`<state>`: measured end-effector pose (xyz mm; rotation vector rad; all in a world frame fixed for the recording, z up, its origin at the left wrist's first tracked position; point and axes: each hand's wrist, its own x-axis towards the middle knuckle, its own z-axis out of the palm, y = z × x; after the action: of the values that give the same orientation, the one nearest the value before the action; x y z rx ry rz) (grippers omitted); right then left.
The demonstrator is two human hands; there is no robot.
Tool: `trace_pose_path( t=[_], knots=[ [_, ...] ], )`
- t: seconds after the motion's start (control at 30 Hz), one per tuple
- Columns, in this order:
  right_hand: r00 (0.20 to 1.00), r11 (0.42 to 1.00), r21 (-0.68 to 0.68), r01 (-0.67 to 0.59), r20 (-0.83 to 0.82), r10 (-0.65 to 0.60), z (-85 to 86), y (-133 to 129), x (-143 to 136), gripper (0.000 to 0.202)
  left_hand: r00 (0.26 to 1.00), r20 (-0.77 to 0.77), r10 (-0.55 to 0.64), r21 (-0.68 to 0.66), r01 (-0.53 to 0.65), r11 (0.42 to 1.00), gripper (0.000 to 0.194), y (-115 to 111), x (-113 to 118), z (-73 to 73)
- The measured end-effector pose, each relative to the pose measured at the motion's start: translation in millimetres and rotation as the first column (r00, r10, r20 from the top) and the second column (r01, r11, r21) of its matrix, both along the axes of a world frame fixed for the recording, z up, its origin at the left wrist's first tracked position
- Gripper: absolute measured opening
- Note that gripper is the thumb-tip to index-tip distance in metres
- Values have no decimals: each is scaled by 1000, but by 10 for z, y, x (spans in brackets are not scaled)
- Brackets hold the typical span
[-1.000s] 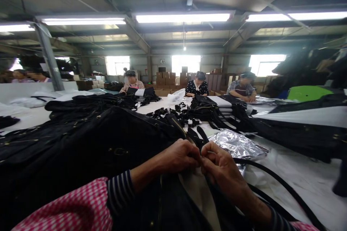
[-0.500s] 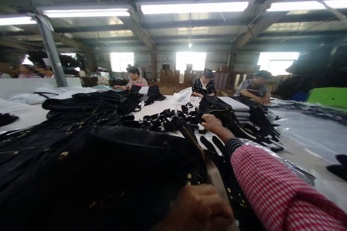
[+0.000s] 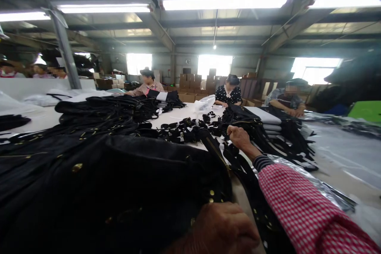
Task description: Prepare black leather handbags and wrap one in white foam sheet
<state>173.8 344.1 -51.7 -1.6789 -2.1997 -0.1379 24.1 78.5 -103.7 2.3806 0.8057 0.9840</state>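
Note:
A large black bag [image 3: 133, 182] with gold-coloured metal fittings fills the near left and middle. My left hand [image 3: 223, 226] is closed at the bag's right edge, gripping it; the fingertips are hidden. Farther out, my right hand [image 3: 239, 137], below a striped cuff and a red checked sleeve, is curled closed beside a stack of folded black bags [image 3: 244, 115] with white bands. What its fingers hold, if anything, is hidden. A zipped black flap [image 3: 212, 145] rises just left of it, and black straps [image 3: 235, 156] lie below it.
Small black straps [image 3: 181, 129] with white tags are scattered mid-table. Another pile of black bags [image 3: 98, 113] stands at left. Clear plastic [image 3: 336, 143] covers the table's right side. Three people [image 3: 229, 91] work across the table, with cardboard boxes [image 3: 190, 83] behind.
The view has shifted slightly, moving most things a little to the right. Both hands stay closed in about the same places relative to the bag and the stack.

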Motion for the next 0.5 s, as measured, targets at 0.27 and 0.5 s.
trace_pose_path(
  t=[0.27,0.5],
  knots=[
    [991,996,-32,-85,-106,82,527,-740,681,30,988,155,-8,-98,23,995,10,-159,-58,232],
    [999,997,-67,42,11,-41,287,-936,795,37,992,126,-1,-101,14,995,11,-139,-61,236]
  ],
)
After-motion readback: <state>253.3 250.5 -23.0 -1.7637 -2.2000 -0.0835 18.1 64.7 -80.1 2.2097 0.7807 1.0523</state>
